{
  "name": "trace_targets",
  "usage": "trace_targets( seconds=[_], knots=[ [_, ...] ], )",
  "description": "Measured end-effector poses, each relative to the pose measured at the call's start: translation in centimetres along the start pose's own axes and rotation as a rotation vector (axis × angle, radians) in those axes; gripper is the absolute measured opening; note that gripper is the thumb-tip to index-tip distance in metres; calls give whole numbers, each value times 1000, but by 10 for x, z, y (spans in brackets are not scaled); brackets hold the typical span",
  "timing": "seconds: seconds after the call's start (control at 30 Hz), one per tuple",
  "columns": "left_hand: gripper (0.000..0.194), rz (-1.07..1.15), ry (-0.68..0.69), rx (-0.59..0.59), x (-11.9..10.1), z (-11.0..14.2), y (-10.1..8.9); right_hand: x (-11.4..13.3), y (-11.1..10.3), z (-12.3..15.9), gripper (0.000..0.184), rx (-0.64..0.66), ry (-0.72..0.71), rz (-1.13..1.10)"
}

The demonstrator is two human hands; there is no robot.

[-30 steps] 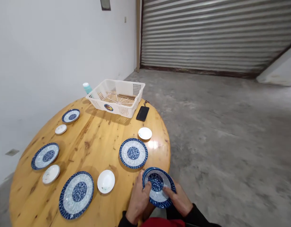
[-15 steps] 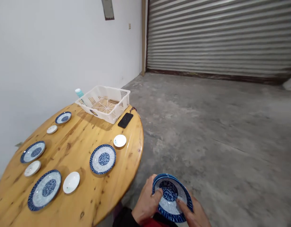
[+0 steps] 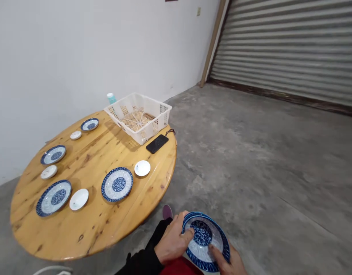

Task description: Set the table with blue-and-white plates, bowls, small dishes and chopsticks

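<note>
A small stack of blue-and-white plates [image 3: 203,233] is held low in front of me, beyond the table's right edge. My left hand [image 3: 176,235] grips the stack's left rim, its thumb on the upper face. On the lower right side, my right hand [image 3: 229,259] clasps the rim, thumb also on top. How many plates are stacked I cannot tell. On the round wooden table [image 3: 87,229], the nearest plate [image 3: 117,184] lies flat beside a small white dish [image 3: 142,168]. Another patterned plate [image 3: 54,198] sits further left with a white dish [image 3: 79,199] by it.
A white plastic basket [image 3: 141,135] with sticks inside stands at the far table edge, a teal-capped bottle [image 3: 111,98] behind it. A black phone [image 3: 157,144] lies before it. More plates [image 3: 53,154] and dishes line the left side. A roller shutter [image 3: 290,49] closes the back.
The view has turned left and down, so the table's near edge and more of my left sleeve now show. Both hands keep hold of the plate stack.
</note>
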State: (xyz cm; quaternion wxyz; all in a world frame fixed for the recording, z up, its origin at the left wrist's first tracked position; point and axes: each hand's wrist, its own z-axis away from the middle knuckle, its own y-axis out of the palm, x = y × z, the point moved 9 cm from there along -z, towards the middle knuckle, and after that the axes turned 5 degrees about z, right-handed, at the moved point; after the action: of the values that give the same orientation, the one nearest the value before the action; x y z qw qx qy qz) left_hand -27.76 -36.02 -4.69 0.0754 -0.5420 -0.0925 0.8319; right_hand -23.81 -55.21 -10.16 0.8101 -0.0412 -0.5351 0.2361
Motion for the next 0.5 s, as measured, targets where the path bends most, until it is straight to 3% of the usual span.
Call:
trace_targets(
  seconds=[0.1,0.23,0.5],
  knots=[
    [55,-3,4,-23,-13,-30,-11,20,-9,-35,51,-15,-16,44],
    [54,35,47,-85,-39,-71,-40,71,-6,-85,51,18,-43,93],
    [57,116,20,-328,-89,-120,-142,207,43,-178,68,174,-237,189]
  ],
)
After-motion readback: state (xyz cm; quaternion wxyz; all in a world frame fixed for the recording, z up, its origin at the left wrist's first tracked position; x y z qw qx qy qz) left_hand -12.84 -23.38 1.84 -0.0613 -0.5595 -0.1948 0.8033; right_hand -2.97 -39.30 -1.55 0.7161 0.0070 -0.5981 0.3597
